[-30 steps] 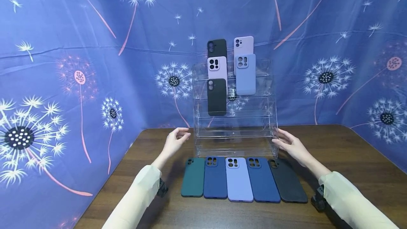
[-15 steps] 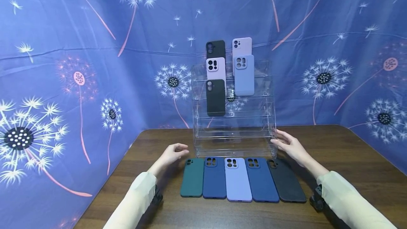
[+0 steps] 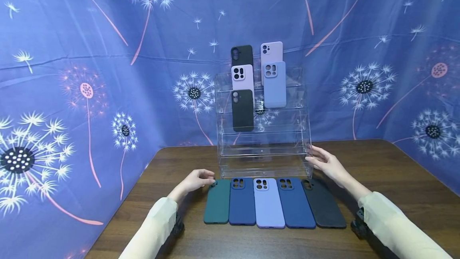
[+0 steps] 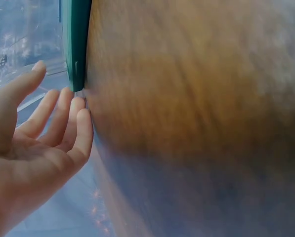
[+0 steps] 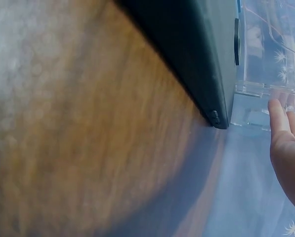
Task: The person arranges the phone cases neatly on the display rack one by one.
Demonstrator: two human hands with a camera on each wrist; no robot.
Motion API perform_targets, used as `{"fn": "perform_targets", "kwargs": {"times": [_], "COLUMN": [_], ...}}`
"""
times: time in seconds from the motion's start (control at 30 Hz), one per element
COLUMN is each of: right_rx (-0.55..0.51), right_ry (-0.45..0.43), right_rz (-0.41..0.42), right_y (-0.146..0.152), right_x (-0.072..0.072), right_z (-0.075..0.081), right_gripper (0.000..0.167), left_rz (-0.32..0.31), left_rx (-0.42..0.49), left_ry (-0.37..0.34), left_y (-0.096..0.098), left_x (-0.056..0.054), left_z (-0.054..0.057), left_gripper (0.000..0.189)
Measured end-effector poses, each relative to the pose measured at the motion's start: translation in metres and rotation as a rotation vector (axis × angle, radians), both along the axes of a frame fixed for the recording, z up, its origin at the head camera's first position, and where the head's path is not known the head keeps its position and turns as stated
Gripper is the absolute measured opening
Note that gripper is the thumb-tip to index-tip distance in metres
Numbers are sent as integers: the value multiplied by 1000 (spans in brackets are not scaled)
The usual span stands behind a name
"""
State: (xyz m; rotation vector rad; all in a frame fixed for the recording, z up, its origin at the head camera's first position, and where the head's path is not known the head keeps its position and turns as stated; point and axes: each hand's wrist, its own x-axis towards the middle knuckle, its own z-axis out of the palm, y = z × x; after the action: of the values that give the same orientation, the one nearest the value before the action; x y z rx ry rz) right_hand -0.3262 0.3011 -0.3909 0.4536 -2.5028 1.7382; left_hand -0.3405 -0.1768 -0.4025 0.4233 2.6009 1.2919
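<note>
Beside the far end of the green phone case (image 3: 217, 205), my left hand (image 3: 192, 180) hovers low with fingers gently bent. In the left wrist view the thumb stands apart, and the fingertips are close to the green case's end (image 4: 79, 54); whether they touch is unclear. My right hand (image 3: 328, 166) rests its fingertips on the right side of the clear display rack (image 3: 264, 161). The right wrist view shows those fingers (image 5: 277, 116) nearly straight against the clear plastic, next to the black phone case (image 5: 214, 74). Part of that hand is cut off there.
In a row on the wooden table (image 3: 201, 243) lie a navy case (image 3: 242, 207), a lilac-blue case (image 3: 269, 207) and another navy case (image 3: 296, 207). The rack's upper tiers hold several cases, including a light blue one (image 3: 274, 91). A dandelion-print cloth (image 3: 194, 131) hangs behind.
My left hand has come down from beside the rack toward the far end of the green case. The right hand keeps its place at the rack's side. The view has shifted slightly.
</note>
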Motion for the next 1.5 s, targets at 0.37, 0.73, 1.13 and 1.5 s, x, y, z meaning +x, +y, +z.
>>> {"fn": "perform_targets", "kwargs": {"times": [0.37, 0.73, 1.13, 1.5], "right_rx": [32, 25, 13, -9], "right_ry": [1, 18, 13, 10], "right_rz": [-20, -21, -33, -20], "right_y": [-4, -6, -4, -5], "right_x": [-4, -5, 0, -1], "right_z": [4, 2, -4, -2], "right_gripper": [69, 66, 67, 67], "left_rz": [18, 53, 21, -119], "left_rx": [-80, -88, -90, -44], "left_ry": [-30, -29, -32, -133], "left_y": [-1, 4, 1, -8], "left_x": [2, 2, 4, 5], "left_z": [3, 0, 0, 7], "left_gripper": [32, 26, 19, 21]}}
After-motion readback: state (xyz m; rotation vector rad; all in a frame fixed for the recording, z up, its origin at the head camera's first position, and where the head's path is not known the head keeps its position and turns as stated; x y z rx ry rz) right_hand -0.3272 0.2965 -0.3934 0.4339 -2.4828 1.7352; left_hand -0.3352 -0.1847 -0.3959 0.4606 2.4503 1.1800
